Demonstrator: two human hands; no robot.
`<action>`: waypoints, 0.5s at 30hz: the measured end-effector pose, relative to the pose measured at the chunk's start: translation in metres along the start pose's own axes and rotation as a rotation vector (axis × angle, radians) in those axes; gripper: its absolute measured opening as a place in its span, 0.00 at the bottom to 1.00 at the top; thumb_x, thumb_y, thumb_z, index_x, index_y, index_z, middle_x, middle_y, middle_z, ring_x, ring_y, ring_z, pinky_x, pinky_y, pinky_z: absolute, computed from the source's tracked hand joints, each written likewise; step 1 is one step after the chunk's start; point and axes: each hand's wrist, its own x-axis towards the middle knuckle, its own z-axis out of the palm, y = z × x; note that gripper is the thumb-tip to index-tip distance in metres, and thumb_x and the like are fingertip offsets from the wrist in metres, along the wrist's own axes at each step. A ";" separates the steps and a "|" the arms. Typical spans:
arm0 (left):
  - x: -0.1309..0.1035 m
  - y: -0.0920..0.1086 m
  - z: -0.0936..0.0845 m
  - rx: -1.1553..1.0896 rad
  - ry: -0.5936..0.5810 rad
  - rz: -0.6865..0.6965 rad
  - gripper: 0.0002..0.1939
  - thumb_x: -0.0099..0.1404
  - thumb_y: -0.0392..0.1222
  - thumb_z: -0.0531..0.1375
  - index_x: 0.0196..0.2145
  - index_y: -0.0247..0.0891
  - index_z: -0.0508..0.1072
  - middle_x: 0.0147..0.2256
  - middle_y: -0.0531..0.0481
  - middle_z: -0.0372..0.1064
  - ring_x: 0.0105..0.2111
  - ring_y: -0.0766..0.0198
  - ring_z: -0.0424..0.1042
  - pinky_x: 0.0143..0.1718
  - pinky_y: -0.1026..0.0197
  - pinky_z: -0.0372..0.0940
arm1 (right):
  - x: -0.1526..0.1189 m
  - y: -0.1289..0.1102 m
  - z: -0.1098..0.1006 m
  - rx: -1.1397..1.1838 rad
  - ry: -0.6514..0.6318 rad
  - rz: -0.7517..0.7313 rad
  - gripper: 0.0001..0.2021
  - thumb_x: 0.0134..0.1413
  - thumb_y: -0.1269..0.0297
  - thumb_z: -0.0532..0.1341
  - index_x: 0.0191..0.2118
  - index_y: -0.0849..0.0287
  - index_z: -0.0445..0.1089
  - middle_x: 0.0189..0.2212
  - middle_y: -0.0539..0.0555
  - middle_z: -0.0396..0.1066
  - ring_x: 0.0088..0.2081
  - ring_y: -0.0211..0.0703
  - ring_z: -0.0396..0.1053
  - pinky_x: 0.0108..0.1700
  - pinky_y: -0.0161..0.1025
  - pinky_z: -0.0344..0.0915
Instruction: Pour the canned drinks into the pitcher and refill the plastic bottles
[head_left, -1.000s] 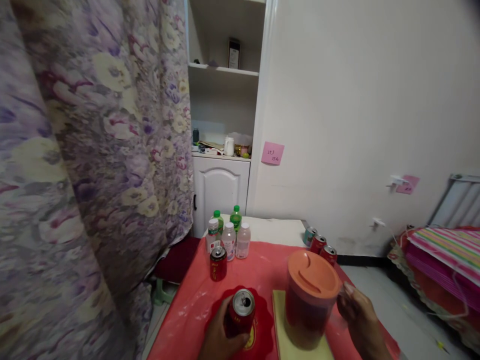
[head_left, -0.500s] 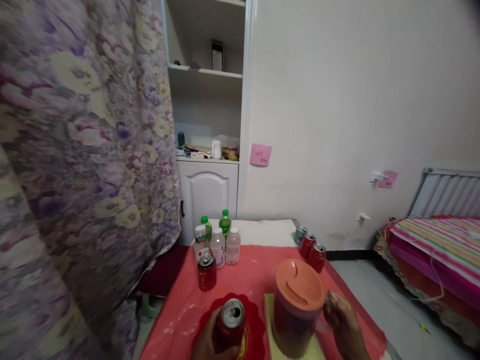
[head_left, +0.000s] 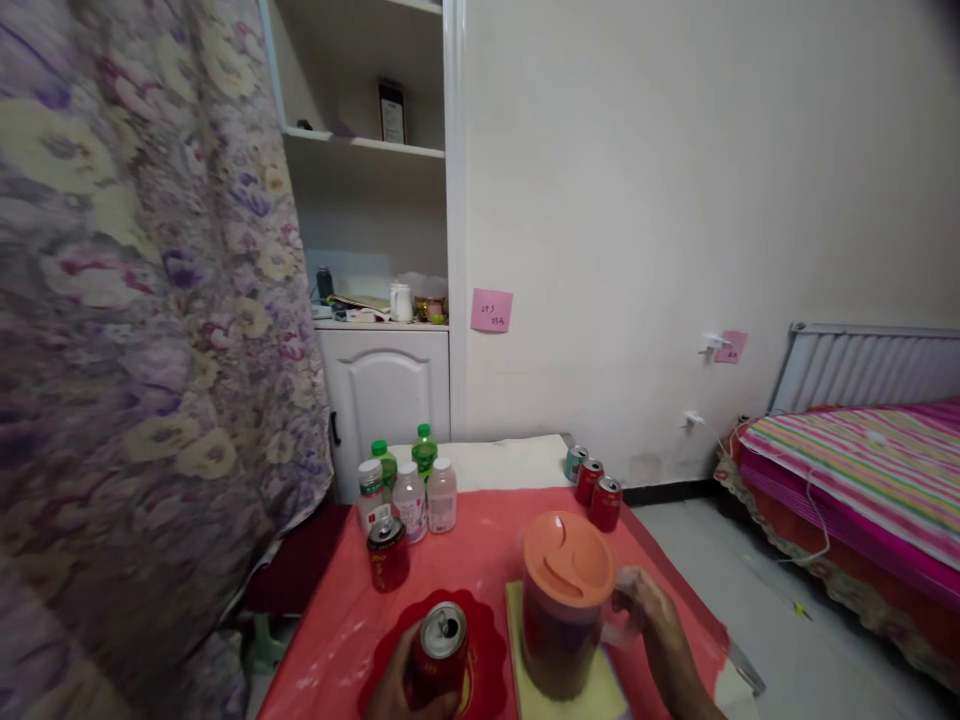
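1. One red table [head_left: 480, 535] has bare room between the jug [head_left: 561, 635] and the bottles [head_left: 411, 505]; its right edge is near the right hand [head_left: 643, 602].
2. The jug stands on the yellow mat [head_left: 527, 700], lid [head_left: 570, 558] on, seemingly not lifted; right fingers curl closed at its handle [head_left: 616, 634].
3. The opened can [head_left: 441, 655] looks upright over the red plate [head_left: 491, 645]; the left hand [head_left: 392, 682] wraps it, not yet released.
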 end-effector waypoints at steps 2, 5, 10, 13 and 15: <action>0.000 -0.001 0.002 -0.011 0.001 0.000 0.41 0.37 0.47 0.75 0.51 0.41 0.72 0.51 0.40 0.80 0.56 0.35 0.74 0.60 0.40 0.69 | -0.005 -0.001 -0.005 0.054 0.016 0.054 0.21 0.52 0.39 0.66 0.35 0.54 0.76 0.33 0.53 0.78 0.38 0.51 0.75 0.42 0.42 0.71; 0.001 -0.005 0.004 -0.025 -0.014 -0.014 0.40 0.37 0.45 0.74 0.51 0.41 0.72 0.49 0.42 0.81 0.55 0.35 0.75 0.58 0.41 0.71 | -0.011 0.004 -0.013 0.099 0.061 0.118 0.23 0.49 0.41 0.68 0.44 0.53 0.77 0.44 0.57 0.81 0.49 0.58 0.76 0.50 0.47 0.72; -0.001 -0.009 0.005 -0.070 -0.039 0.007 0.38 0.40 0.42 0.72 0.51 0.40 0.69 0.50 0.41 0.80 0.55 0.35 0.75 0.58 0.42 0.69 | -0.015 0.019 -0.024 0.032 -0.008 0.096 0.22 0.51 0.45 0.69 0.45 0.55 0.79 0.48 0.59 0.80 0.54 0.60 0.74 0.55 0.48 0.71; -0.002 -0.011 0.008 -0.093 -0.059 0.003 0.38 0.40 0.39 0.71 0.51 0.40 0.69 0.50 0.41 0.80 0.55 0.37 0.75 0.59 0.41 0.68 | -0.017 0.018 -0.028 -0.002 0.016 0.088 0.23 0.49 0.44 0.70 0.47 0.53 0.79 0.49 0.60 0.80 0.54 0.61 0.74 0.54 0.48 0.72; -0.002 -0.012 0.009 -0.104 -0.063 0.004 0.37 0.41 0.39 0.71 0.51 0.41 0.69 0.50 0.41 0.80 0.55 0.37 0.75 0.60 0.41 0.67 | -0.022 0.011 -0.031 -0.040 0.047 0.088 0.25 0.47 0.43 0.71 0.47 0.54 0.79 0.50 0.60 0.79 0.55 0.62 0.73 0.54 0.48 0.72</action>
